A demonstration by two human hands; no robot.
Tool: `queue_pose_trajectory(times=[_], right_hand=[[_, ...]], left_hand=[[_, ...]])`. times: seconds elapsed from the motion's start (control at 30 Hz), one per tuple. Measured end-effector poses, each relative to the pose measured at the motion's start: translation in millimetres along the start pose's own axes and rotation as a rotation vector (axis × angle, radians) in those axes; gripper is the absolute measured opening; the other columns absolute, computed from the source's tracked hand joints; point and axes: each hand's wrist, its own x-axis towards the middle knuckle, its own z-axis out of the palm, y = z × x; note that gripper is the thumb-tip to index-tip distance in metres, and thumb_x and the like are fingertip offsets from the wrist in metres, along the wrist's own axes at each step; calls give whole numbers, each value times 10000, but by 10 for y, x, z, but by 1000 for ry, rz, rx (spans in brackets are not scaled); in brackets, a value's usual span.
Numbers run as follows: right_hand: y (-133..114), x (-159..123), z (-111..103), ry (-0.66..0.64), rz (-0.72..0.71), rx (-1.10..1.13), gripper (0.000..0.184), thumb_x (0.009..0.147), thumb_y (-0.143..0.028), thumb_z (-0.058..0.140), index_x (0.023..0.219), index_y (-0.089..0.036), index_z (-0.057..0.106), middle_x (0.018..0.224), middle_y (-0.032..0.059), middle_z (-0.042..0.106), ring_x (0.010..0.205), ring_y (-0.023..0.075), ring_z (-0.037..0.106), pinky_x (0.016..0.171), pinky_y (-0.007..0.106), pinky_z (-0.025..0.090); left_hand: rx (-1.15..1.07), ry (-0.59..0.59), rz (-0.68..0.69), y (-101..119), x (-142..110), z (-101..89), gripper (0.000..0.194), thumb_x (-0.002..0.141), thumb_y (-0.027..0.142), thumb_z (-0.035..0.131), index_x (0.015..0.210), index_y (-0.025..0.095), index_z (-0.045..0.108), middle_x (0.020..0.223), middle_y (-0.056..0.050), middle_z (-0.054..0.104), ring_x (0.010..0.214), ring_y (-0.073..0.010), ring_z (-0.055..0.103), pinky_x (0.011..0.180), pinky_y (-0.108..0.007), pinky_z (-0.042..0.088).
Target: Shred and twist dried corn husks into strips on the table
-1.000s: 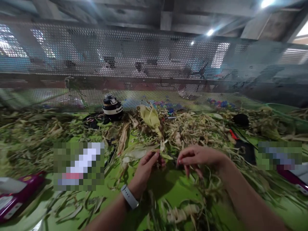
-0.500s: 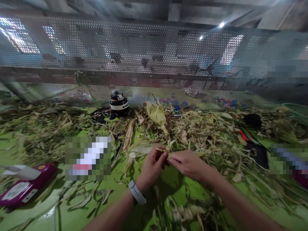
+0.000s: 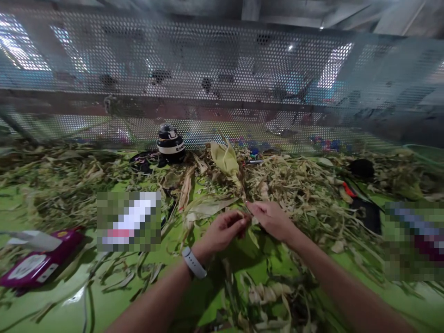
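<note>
My left hand (image 3: 227,229), with a pale band (image 3: 194,262) on its wrist, is held low over the green table. Its fingers are curled into a pinch, and what lies between them is too small to make out. Close by on the right, my right hand (image 3: 272,219) is closed, its fingertips meeting near the lower end of a pale yellow-green leafy piece (image 3: 225,159); whether it grips that stem cannot be seen. A narrow green leaf strip (image 3: 253,238) shows just below the right hand. A broad pale leaf (image 3: 213,208) lies beyond my left hand.
Dried leaf strips (image 3: 305,185) cover much of the green table (image 3: 118,307). A black lidded container (image 3: 170,145) stands at the back before a perforated metal panel (image 3: 222,60). A purple tissue packet (image 3: 45,259) lies left. A dark flat object (image 3: 366,215) is on the right.
My hands, close together before, have drawn a little apart. The right has moved forward, while the left stays nearly in place. A green leaf strip now shows under the right hand.
</note>
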Motion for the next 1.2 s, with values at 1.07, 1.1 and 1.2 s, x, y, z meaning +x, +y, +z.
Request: queue_pose_trajectory(times=[1.07, 1.1, 1.2], right_hand=[[310, 0, -911, 233, 132, -278, 227, 819, -347, 499, 723, -172, 607, 616, 9, 598, 548, 136, 542, 520, 233, 374], [336, -8, -922, 149, 116, -358, 187, 810, -312, 508, 758, -175, 624, 702, 28, 623, 623, 154, 561, 559, 243, 384], [374, -83, -918, -97, 30, -472, 166, 787, -248, 519, 866, -185, 650, 889, 66, 634, 808, 197, 571, 687, 282, 411]], left_hand=[[245, 665, 184, -120, 59, -189, 214, 812, 378, 499, 855, 185, 579, 645, 30, 568, 626, -122, 545, 645, -236, 427], [242, 667, 185, -117, 59, -188, 210, 810, 376, 504, 848, 184, 579, 642, 31, 567, 623, -122, 543, 644, -235, 426], [231, 700, 196, -76, 53, -190, 203, 811, 365, 506, 852, 182, 584, 639, 26, 572, 628, -120, 536, 646, -230, 422]])
